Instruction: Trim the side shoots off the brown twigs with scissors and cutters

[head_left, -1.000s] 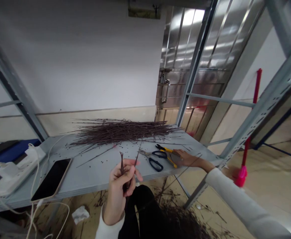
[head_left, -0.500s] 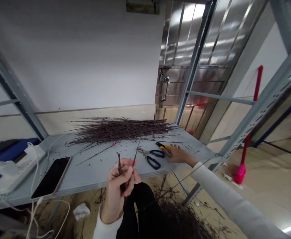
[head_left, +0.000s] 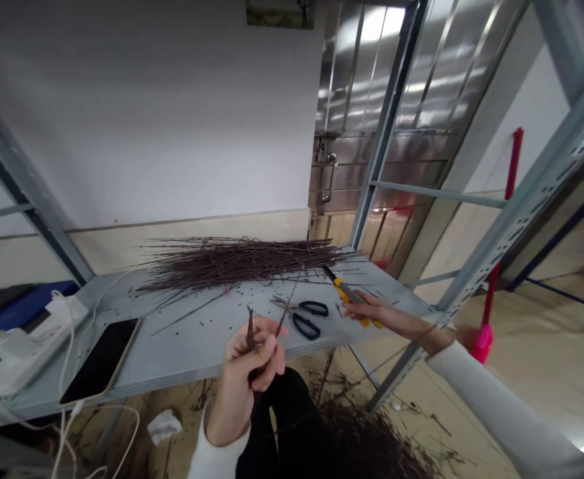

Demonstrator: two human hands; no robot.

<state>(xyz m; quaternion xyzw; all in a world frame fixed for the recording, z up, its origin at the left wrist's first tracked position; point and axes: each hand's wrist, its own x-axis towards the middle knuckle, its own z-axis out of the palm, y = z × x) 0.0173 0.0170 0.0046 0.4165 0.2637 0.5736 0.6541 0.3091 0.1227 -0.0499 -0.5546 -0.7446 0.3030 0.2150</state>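
My left hand (head_left: 252, 356) is closed around a few thin brown twigs (head_left: 250, 327), held up in front of the shelf's near edge. One longer twig slants up from its fingertips. My right hand (head_left: 372, 311) grips yellow-and-grey pliers (head_left: 348, 293) by the handles, with the dark jaws pointing to the back left. Scissors (head_left: 306, 318) with dark blue handles lie on the shelf between my two hands. Behind them a large heap of brown twigs (head_left: 237, 263) stretches along the back of the shelf.
The grey metal shelf (head_left: 197, 339) carries a phone (head_left: 101, 359) and a white power strip (head_left: 27, 346) with cables at left. Posts (head_left: 496, 226) frame the right side. Twig scraps (head_left: 366, 432) and a crumpled tissue (head_left: 164, 426) lie on the floor. A red broom (head_left: 491, 293) stands at right.
My right hand has picked up the pliers from beside the scissors and drawn them slightly to the right. My left hand, still holding the twigs, has shifted a little to the right.
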